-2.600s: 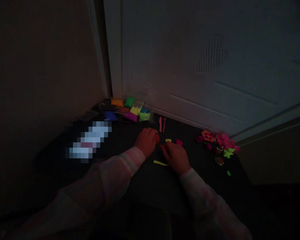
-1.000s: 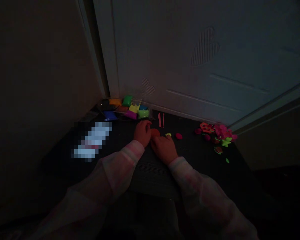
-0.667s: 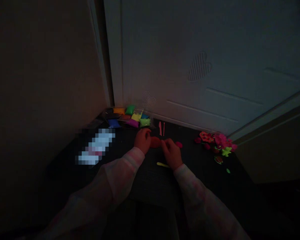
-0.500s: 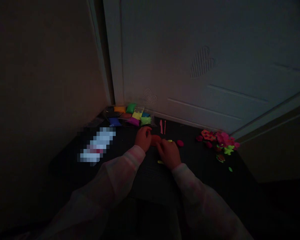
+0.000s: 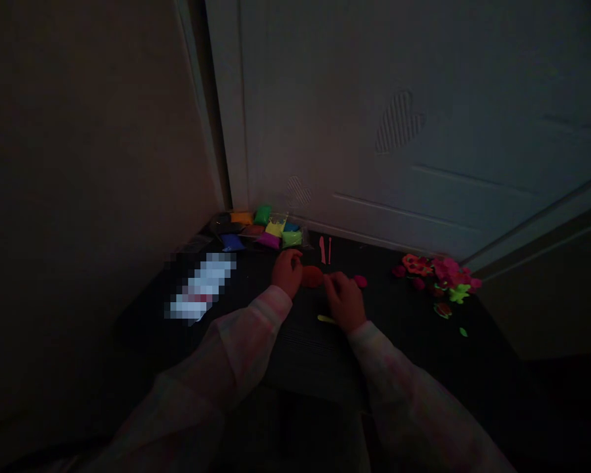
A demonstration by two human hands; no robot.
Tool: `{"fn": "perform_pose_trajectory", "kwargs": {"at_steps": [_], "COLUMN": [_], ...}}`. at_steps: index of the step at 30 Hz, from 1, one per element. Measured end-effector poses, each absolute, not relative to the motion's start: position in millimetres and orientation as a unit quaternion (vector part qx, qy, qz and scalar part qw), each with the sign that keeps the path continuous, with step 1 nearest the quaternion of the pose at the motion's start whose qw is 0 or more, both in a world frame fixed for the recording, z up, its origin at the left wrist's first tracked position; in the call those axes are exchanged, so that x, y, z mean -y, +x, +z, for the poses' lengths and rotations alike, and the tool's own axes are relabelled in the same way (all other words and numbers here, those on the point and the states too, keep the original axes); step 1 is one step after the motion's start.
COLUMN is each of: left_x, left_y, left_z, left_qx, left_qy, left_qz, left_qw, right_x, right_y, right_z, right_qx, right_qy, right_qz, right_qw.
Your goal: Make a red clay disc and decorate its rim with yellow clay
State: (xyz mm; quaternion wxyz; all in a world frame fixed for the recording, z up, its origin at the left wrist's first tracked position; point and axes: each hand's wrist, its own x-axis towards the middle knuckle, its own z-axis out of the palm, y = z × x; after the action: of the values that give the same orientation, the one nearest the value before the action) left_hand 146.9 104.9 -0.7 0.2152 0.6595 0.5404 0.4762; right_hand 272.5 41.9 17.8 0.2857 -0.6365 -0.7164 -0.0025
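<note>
A flat, round, orange-brown disc [image 5: 312, 277] that looks like modelling clay lies on the dark table between my hands. At its left edge rests my left hand [image 5: 287, 272], fingers loosely curved with a gap by the thumb, gripping nothing that I can see. My right hand [image 5: 345, 302] is just off the disc's right edge, thumb and fingers drawn together in a pinch; whatever is between them is too small and dark to make out. A yellow stick-like tool [image 5: 326, 319] lies partly beneath or beside the right hand. Behind that hand sits a pink lump [image 5: 360, 281].
Packets of coloured clay [image 5: 268, 240] are piled at the back against the white panel [image 5: 325, 118]. Two pink tools, one a knife [image 5: 322, 249], lie nearby. Pink and green flower-like pieces [image 5: 448, 270] cluster at right. A blurred white item [image 5: 204, 289] lies left on the table [image 5: 305, 355].
My right hand has drawn slightly right, away from the disc, so more of the disc and the yellow tool shows. The whole view has shifted a little; my left hand stays by the disc.
</note>
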Motion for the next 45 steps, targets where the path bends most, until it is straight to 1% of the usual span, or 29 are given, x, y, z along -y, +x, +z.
{"fn": "perform_pose_trajectory", "kwargs": {"at_steps": [2,4,10,14,18,22,24,26,29,31,35,40,45], "left_x": [-105.7,-106.0,-104.8,-105.3,-105.3,-105.3,-105.5,-106.1,-107.3,-107.9,-107.7,-108.6,-111.9], "left_y": [146.6,147.0,148.6,147.6,146.3,144.7,144.1,143.8,143.7,143.3,141.2,139.8,140.6], "left_z": [-1.2,-2.1,-3.2,-2.5,-1.6,-1.0,-1.0,-1.7,-3.8,-5.1,-5.2,-5.5,-8.5], "left_qx": [-0.543,-0.544,-0.533,-0.537,-0.54,-0.543,-0.545,-0.548,-0.552,-0.553,-0.553,-0.551,-0.561], "left_qy": [0.656,0.655,0.673,0.678,0.693,0.694,0.692,0.691,0.69,0.69,0.688,0.691,0.701], "left_qz": [0.479,0.479,0.466,0.458,0.436,0.436,0.438,0.436,0.431,0.431,0.439,0.441,0.412], "left_qw": [0.214,0.215,0.213,0.204,0.196,0.183,0.18,0.181,0.183,0.182,0.167,0.154,0.156], "right_x": [-40.9,-38.9,-33.0,-33.0,-34.0,-36.1,-36.4,-35.5,-33.2,-32.1,-32.6,-33.5,-29.4], "right_y": [284.0,292.7,284.5,271.2,271.6,284.0,289.7,291.5,287.5,283.8,285.4,301.0,302.1], "right_z": [19.1,18.9,15.0,12.2,10.5,11.3,11.7,11.9,11.7,12.0,13.7,14.3,10.7], "right_qx": [0.666,0.659,0.778,0.793,0.783,0.739,0.711,0.716,0.754,0.762,0.747,0.7,0.723], "right_qy": [-0.664,-0.673,-0.607,-0.594,-0.608,-0.649,-0.673,-0.674,-0.646,-0.639,-0.655,-0.699,-0.68], "right_qz": [0.033,0.037,-0.072,-0.094,-0.077,-0.002,0.021,0.006,-0.036,-0.04,-0.033,-0.022,-0.037], "right_qw": [0.339,0.334,0.144,0.098,0.105,0.182,0.203,0.182,0.115,0.092,0.103,0.145,0.121]}}
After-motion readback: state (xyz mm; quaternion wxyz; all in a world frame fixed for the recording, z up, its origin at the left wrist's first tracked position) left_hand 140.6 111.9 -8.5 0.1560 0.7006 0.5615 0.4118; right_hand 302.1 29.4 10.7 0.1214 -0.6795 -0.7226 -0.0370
